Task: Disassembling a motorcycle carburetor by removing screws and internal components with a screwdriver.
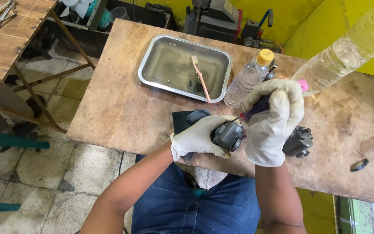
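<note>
A small grey metal engine part [229, 135] sits just above the near edge of the wooden worktop [122, 108], cupped in the gloved left hand [200, 136], whose fingers curl shut around its side. The gloved right hand [272, 119] is fisted tight around a dark-handled tool [256, 106], wrist bent down so the thin tip meets the part. A second grey part [298, 142] lies just right of that hand, a metal tray [185, 67] with a pink toothbrush [201, 79] and a yellow-capped bottle [249, 78] stand behind, and bare board lies to the left
</note>
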